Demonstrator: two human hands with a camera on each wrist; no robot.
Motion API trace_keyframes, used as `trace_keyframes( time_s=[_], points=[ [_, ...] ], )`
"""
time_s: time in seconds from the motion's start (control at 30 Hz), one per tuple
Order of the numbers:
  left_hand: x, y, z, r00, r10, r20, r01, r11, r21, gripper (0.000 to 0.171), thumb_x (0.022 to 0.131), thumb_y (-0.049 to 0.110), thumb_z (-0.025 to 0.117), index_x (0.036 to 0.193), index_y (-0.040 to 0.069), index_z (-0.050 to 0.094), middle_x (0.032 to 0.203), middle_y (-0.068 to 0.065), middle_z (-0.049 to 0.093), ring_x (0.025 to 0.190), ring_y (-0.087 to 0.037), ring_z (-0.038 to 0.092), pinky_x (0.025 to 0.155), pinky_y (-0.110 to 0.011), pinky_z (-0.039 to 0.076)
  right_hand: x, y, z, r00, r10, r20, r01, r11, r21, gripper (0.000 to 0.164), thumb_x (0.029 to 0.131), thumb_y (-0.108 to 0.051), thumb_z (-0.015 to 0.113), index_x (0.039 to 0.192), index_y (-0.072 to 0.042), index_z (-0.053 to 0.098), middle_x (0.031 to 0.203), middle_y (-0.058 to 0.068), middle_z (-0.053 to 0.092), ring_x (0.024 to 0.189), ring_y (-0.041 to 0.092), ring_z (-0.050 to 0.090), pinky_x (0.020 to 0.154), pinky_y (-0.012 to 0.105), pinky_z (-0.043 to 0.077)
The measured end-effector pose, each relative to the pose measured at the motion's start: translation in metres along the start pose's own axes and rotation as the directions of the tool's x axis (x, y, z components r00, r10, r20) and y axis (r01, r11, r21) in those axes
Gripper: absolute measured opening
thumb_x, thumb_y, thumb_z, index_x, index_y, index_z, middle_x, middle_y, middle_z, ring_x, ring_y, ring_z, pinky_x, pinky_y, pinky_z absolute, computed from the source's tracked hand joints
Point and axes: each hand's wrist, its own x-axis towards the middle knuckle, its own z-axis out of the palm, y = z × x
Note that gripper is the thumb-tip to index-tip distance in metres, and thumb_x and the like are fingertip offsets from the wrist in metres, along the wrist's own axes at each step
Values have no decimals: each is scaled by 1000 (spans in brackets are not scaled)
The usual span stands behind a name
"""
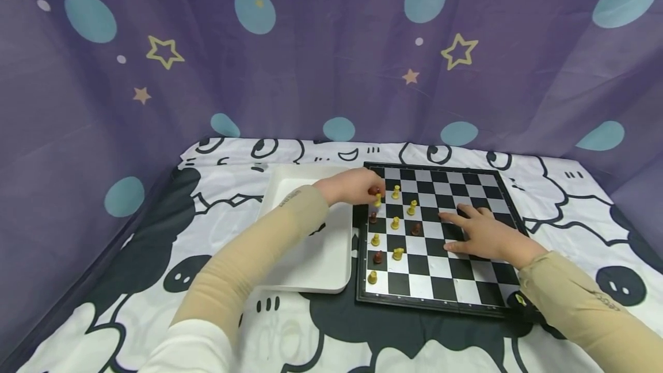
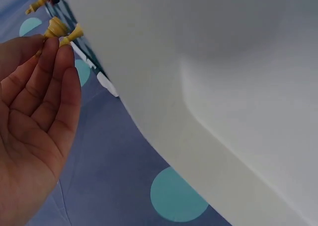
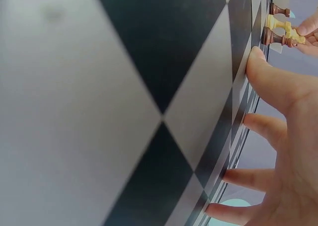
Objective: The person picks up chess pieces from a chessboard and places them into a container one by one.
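Note:
At the left edge of the chessboard (image 1: pixel 468 298), my left hand (image 1: pixel 353 186) pinches a yellow chess piece (image 2: pixel 56 28) between thumb and fingertips. A second yellow piece (image 2: pixel 74 34) shows just beyond those fingertips. Brown pieces (image 1: pixel 373 218) and yellow pieces (image 1: pixel 396 223) stand in the board's left columns, several of each. My right hand (image 1: pixel 484 235) lies over the right half of the board, fingers spread. Its thumb (image 3: pixel 268 77) and fingers touch or hover close to the squares, holding nothing.
A white tray (image 1: pixel 311 272) stands directly left of the board, beneath my left forearm. A cartoon-print cloth (image 1: pixel 290 332) covers the table. Behind it hangs a purple curtain (image 1: pixel 331 62) with stars and blue ovals.

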Motion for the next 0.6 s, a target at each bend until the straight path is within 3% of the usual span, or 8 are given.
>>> trace_keyframes(
  time_s=[0.6],
  points=[
    [-39, -18, -21, 994, -32, -101, 27, 998, -56, 23, 95, 11, 54, 113, 4, 67, 91, -4, 64, 74, -13, 48, 78, -30, 47, -1, -3, -1, 1000, -2, 3, 2, 1000, -1, 84, 76, -69, 59, 141, -17, 44, 145, 31, 29, 125, 58, 30, 88, 71, 38]
  ],
)
